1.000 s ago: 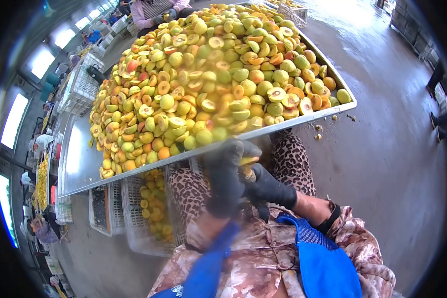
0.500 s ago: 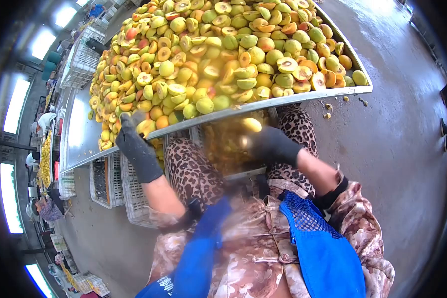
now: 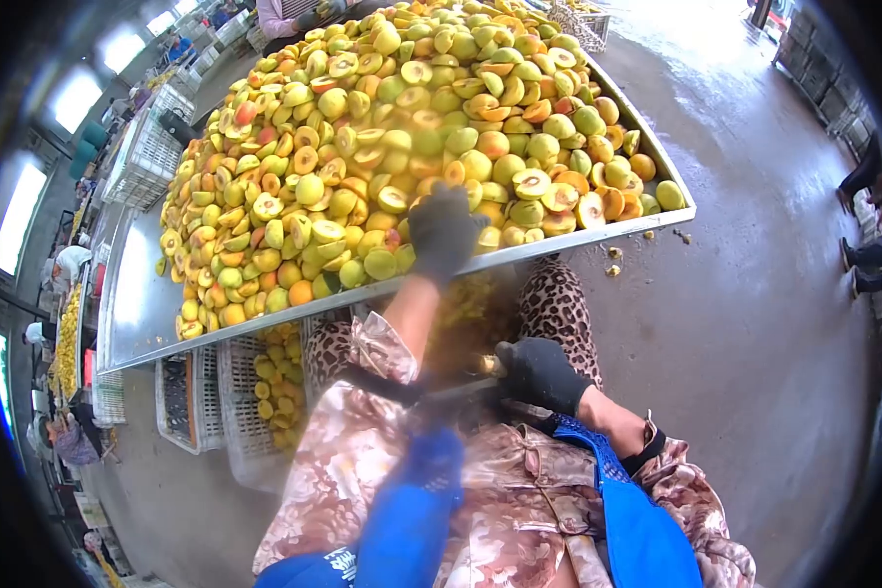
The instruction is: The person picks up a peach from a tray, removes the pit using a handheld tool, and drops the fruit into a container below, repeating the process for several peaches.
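Halved and whole yellow-green peaches [image 3: 304, 191] are heaped on a metal-edged table [image 3: 132, 294]. My left hand [image 3: 444, 235], in a dark glove, reaches over the near edge onto the heap. Its thumb stands apart from the fingers, whose tips are partly hidden among the fruit. Low in front of my lap, my right hand [image 3: 544, 375], also gloved, is closed around a small object with a yellowish end [image 3: 490, 366]. Blur and the fingers hide what kind of thing it is.
Under the table stand a white plastic crate [image 3: 240, 392] holding peach halves [image 3: 282, 377] and another crate [image 3: 181, 402] to its left. Across the table, a person's gloved hands [image 3: 318, 14] are at the fruit. Stacked crates [image 3: 152, 162] stand at left; fruit scraps [image 3: 613, 260] lie on the floor.
My left hand has moved right along the table edge and onto the heap. My right hand has dropped toward my lap; the pale fruit beside it is out of sight. The view has shifted.
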The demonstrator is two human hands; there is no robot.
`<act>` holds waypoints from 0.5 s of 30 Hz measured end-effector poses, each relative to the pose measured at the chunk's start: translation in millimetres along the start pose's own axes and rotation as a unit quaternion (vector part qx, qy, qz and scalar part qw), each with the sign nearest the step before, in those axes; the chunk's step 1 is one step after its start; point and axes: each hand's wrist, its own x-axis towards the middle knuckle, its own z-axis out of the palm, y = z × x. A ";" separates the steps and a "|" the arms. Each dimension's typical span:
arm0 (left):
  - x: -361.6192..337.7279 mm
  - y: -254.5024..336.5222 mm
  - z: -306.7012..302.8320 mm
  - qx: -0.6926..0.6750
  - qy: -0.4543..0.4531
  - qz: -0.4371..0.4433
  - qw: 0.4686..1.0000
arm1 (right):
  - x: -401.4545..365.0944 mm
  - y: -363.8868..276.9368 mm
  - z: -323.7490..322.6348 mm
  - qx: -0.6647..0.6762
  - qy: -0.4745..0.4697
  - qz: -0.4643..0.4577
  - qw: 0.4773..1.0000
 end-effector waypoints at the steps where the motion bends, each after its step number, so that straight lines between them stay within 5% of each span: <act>1: -7.2 2.9 0.9 -0.002 0.018 0.017 1.000 | -0.8 4.3 -1.6 0.004 -0.018 -0.008 1.000; 7: -16.1 -21.7 16.8 -0.040 0.094 0.064 0.993 | 17.1 -4.5 -11.5 0.121 0.089 -0.007 0.989; 11: 12.7 -31.1 52.0 -0.020 0.036 -0.002 0.999 | 20.3 -5.3 -6.0 0.168 0.156 -0.026 0.973; 15: 20.2 -13.4 65.5 0.011 0.093 -0.029 0.995 | 8.3 -2.4 -13.7 0.229 0.180 0.010 0.956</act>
